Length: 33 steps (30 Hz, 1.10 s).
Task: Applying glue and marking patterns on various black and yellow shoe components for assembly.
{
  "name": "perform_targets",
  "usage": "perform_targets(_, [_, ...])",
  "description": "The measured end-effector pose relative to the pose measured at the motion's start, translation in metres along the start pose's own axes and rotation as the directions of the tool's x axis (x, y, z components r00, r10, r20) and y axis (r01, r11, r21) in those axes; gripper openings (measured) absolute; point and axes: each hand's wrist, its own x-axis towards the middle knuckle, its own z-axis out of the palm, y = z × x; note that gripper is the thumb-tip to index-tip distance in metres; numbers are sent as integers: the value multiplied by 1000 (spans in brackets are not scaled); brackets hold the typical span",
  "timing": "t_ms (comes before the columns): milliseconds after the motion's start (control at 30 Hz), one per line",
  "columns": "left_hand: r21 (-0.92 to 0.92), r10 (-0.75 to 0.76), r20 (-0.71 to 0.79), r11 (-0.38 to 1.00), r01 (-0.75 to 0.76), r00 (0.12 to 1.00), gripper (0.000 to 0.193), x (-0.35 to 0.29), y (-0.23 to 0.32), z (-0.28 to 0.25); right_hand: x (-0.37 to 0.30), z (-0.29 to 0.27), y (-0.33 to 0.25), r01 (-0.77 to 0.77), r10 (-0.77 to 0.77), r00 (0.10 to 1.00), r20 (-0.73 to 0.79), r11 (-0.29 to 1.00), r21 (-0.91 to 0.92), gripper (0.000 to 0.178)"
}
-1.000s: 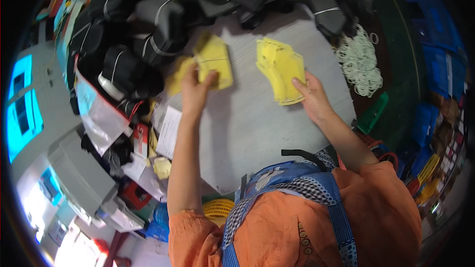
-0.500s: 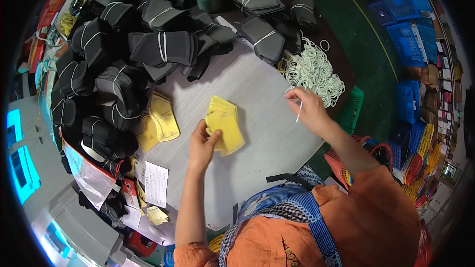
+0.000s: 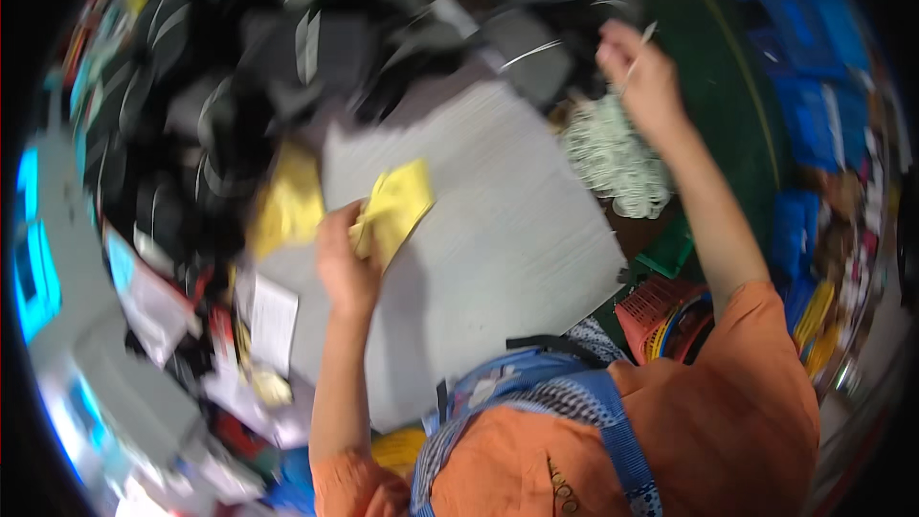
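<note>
My left hand (image 3: 347, 263) is closed round a small stack of yellow cut pieces (image 3: 407, 193), held above the pale work board (image 3: 498, 258). The pieces now look tilted and are blurred by motion. Up at the far right, my right hand (image 3: 647, 86) has its fingers pinched together on a pale elastic band (image 3: 649, 35), only a short bit of which shows. Below that hand lies a heap of pale green elastic bands (image 3: 617, 161). Further yellow pieces (image 3: 289, 199) rest on the left of the board, beyond my left hand.
Many dark grey and black bundles (image 3: 306, 48) tied with white bands line the far and left sides. A handwritten paper (image 3: 274, 324) lies at the left. A red basket (image 3: 656, 309) stands at the right, with blue crates (image 3: 814, 124) beyond the green floor.
My right hand has moved up and away, past the band heap, with the elastic band. My left hand has shifted left and tilted the yellow stack. The whole view has moved and blurred.
</note>
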Motion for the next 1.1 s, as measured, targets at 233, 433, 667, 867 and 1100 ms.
perform_targets(233, [-197,247,293,961,-195,924,23,-124,42,44,81,40,39,72,32,985,172,823,-563,67])
perform_targets(433, [-259,297,157,933,-251,942,23,-136,32,59,94,13,76,66,-95,995,-44,898,-435,59])
perform_targets(667, [-369,221,99,914,-170,970,45,-138,25,59,-74,-27,29,135,-39,987,-154,721,680,47])
perform_targets(867, [-982,41,103,164,95,994,57,-172,97,74,-276,68,-85,62,-286,950,123,561,826,51])
perform_targets(1100, [-968,-100,249,-66,243,963,36,-231,80,46,-306,56,-120,752,-751,642,-151,578,318,38])
